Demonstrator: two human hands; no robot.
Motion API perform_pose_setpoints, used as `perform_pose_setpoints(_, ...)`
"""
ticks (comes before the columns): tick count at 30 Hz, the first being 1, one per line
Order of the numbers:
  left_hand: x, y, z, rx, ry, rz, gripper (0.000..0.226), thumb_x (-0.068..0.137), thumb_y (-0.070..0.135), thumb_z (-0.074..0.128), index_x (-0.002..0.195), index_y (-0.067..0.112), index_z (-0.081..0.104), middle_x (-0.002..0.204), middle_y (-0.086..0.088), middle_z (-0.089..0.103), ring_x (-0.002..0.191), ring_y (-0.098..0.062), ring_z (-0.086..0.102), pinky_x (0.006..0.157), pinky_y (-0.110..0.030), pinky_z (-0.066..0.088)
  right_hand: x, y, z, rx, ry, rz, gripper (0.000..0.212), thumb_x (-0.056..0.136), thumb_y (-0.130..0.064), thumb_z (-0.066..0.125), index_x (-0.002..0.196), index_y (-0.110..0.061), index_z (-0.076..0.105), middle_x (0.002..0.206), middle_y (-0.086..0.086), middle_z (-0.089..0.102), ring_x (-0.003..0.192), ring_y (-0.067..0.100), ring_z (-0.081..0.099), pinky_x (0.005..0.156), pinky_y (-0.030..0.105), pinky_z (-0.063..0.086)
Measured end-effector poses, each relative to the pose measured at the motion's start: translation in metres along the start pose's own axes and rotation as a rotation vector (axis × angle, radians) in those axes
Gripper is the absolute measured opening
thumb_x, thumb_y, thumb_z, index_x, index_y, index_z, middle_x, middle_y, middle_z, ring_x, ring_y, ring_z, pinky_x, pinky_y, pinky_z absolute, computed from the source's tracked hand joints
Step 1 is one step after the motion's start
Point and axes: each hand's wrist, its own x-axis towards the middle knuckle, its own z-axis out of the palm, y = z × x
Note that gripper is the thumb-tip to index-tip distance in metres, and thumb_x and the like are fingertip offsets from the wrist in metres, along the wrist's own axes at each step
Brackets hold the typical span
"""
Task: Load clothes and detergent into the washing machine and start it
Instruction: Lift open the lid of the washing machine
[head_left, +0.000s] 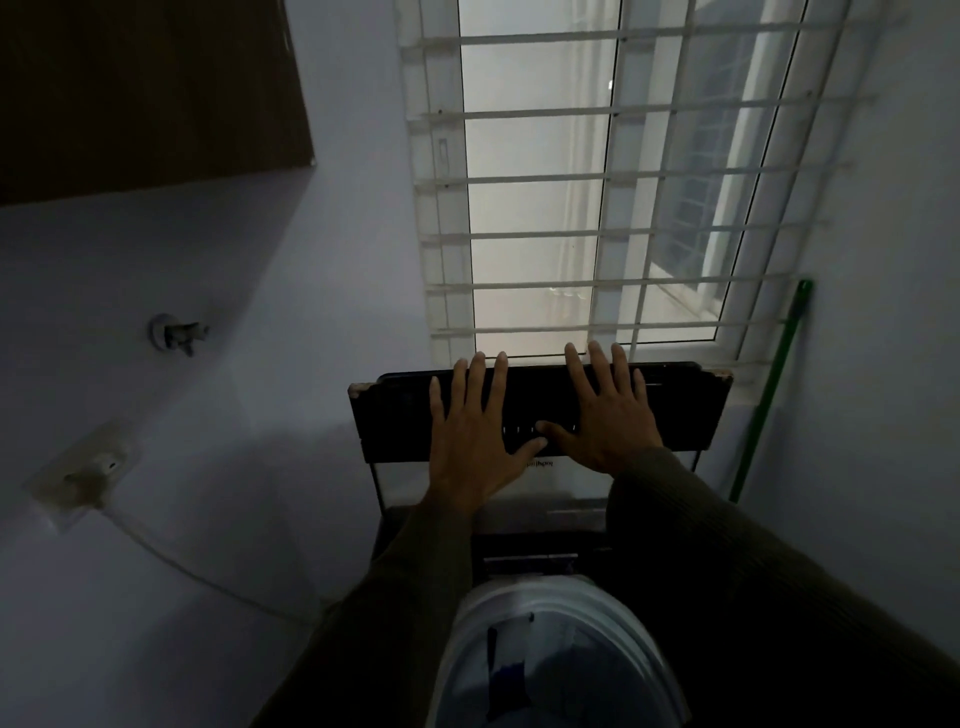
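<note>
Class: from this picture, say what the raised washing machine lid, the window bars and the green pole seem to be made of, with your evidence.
Washing machine lid: probably dark glossy plastic or glass; smooth, flat panel with chipped pale corners.
Window bars: likely white-painted metal; thin, straight, bolted.
Green pole: smooth painted metal or plastic; too dim to tell.

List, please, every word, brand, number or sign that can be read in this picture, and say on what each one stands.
None can be read with confidence.
Lid of the washing machine, white strip under the hands: one short printed word, upside down and partly covered by the left hand; too small and dim to read.
Lid, dark panel between the thumbs: a row of small marks; too blurred to tell.
</note>
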Motion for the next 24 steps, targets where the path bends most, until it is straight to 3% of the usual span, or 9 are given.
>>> perform_pose_setpoints(9, 0.059, -0.022, 0.033, -0.021, -0.038, 0.041, 0.116, 0.075, 0.086, 0.043, 0.158, 0.018, -0.005, 0.165, -0.013, 0.006, 0.152, -0.034, 0.001, 0.119, -0.061, 0.001, 0.058, 0.005, 0.034, -0.036, -0.030, 0.048, 0.105, 0.081, -0.079, 0.044, 0.154, -0.030, -0.015, 0.164, 0.011, -0.009, 0.148, 0.034, -0.018, 0.119, 0.055, -0.006)
perform_pose_setpoints(24, 0.107, -0.045, 0.084, -0.013, -0.091, 0.093, 0.123, 0.068, 0.096, 0.031, 0.158, 0.019, -0.001, 0.165, -0.014, 0.005, 0.151, -0.035, -0.001, 0.119, -0.062, -0.002, 0.110, 0.009, 0.069, 0.028, -0.096, 0.104, 0.105, 0.080, -0.079, 0.046, 0.154, -0.032, -0.011, 0.164, 0.008, -0.009, 0.149, 0.032, -0.018, 0.118, 0.058, -0.002)
